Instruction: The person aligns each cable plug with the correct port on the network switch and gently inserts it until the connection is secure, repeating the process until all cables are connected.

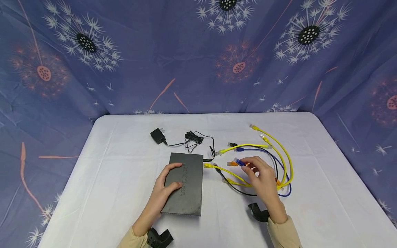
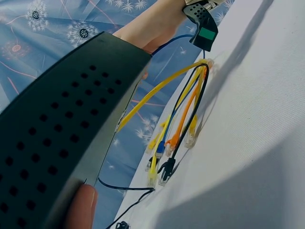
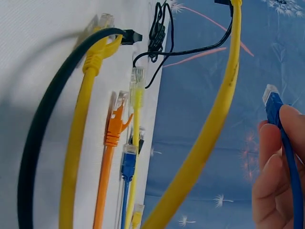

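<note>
My left hand (image 1: 164, 186) grips a black TP-Link network switch (image 1: 193, 187) by its left side, thumb on the top face. A yellow network cable (image 1: 214, 166) and a thin black power cord (image 1: 208, 159) run into the switch's right side. Between thumb and fingers, my right hand (image 1: 262, 177) pinches a blue network cable (image 3: 274, 107) just behind its clear plug. That plug points toward the switch and stands apart from it. The switch's ports are hidden in the head view.
Loose ends of yellow (image 3: 93, 59), orange (image 3: 114, 126), black (image 1: 232, 144) and another blue cable (image 3: 128, 164) lie around the right hand. A power adapter (image 1: 158, 136) with a bundled cord (image 1: 193, 137) sits behind the switch on the white table (image 1: 118, 165).
</note>
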`<state>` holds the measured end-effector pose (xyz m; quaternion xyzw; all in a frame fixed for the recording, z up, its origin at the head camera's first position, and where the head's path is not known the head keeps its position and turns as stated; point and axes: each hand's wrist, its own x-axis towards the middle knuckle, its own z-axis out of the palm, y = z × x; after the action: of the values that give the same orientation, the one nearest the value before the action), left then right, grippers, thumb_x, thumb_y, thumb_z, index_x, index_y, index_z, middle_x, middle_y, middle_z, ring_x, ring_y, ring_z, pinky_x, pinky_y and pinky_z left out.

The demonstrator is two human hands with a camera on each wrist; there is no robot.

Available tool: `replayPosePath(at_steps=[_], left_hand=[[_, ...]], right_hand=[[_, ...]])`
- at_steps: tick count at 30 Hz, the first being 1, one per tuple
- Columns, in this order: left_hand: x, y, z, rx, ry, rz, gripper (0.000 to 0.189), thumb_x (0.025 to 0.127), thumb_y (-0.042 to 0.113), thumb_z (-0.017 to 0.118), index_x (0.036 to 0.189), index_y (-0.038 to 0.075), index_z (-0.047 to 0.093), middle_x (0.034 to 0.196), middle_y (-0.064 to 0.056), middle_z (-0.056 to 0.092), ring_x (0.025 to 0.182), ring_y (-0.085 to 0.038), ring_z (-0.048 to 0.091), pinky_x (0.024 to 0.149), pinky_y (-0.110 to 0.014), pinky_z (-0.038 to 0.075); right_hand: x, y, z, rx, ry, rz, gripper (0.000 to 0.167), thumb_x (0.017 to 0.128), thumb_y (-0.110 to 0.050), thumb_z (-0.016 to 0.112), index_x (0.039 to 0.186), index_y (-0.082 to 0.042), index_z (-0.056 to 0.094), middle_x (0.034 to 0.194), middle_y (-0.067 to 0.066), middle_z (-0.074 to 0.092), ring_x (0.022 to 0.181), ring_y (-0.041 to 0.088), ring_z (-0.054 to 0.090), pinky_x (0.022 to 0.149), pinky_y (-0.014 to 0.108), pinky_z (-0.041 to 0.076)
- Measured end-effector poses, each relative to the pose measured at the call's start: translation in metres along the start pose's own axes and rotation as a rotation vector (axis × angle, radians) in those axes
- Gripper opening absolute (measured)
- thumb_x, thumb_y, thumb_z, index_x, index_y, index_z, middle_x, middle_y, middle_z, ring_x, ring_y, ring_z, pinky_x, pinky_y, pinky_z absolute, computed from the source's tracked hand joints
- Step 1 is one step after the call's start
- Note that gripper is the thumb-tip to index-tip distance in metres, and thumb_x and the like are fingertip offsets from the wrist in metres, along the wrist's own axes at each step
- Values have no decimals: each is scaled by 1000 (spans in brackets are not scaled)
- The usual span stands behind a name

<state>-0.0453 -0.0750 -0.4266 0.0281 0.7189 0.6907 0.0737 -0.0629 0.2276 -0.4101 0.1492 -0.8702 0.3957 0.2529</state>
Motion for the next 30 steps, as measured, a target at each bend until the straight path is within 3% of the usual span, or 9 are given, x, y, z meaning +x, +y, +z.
replayPosePath(at_steps=[6,19,30], left_hand=[[0,0,-1,-9,-10,-1,54,81,7,62,131,27,54,139,4,44,120,-22,39,96,-46,26],[0,2,-1,-12,-20,-10,54,82,9,62,131,29,54,141,3,42,121,-23,38,94,-46,27],[-1,2,-2,14,-34,5,54,82,10,62,132,28,54,141,4,43,126,-22,36,98,-50,22]], right_hand=[[3,-7,0,22,8,-79,33,69,17,74,95,-2,70,88,2,66,73,13,57,63,15,43],[4,-19,5,52,-4,-124,31,71,15,73,96,-4,70,89,5,64,77,16,57,67,17,42],[7,-25,15,115,-54,-147,29,74,15,70,96,-3,70,90,5,62,74,14,56,62,17,41]])
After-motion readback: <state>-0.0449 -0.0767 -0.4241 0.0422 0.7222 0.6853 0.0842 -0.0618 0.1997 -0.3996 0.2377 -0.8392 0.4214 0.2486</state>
